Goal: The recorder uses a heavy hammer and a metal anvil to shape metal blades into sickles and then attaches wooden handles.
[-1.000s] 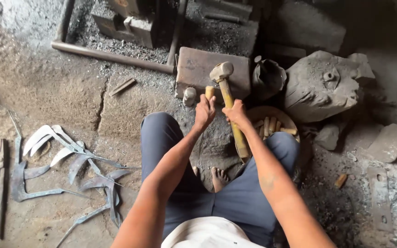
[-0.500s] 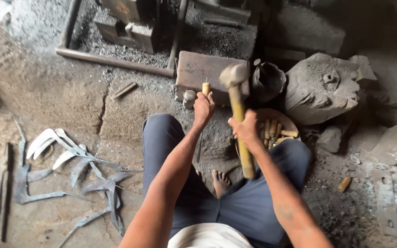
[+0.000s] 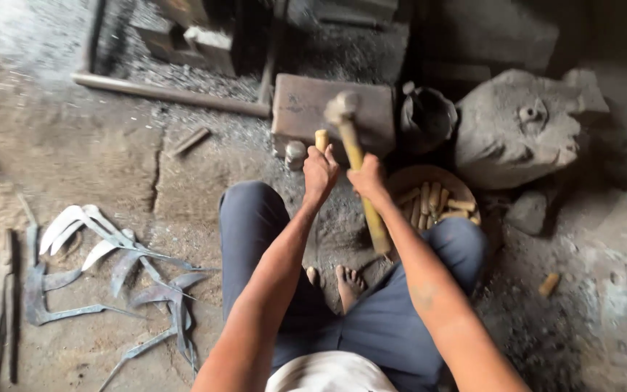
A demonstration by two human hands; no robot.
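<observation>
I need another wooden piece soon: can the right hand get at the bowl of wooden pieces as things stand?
Probably yes, once freed: the bowl of wooden pieces sits uncovered beside the right hand, but that hand's grip is full with the hammer.

Soft daylight falls from the left and upper left, so the dusty grey-brown earthen floor reads bright and slightly washed out there, with a blown-out white patch at the top left corner. The right side and top edge sink into deep shadow with little detail. The steel-headed hammer with a yellow wooden handle is smeared by motion blur. Overall sharpness is modest, soft toward the edges; shadows are diffuse, without glare.
</observation>
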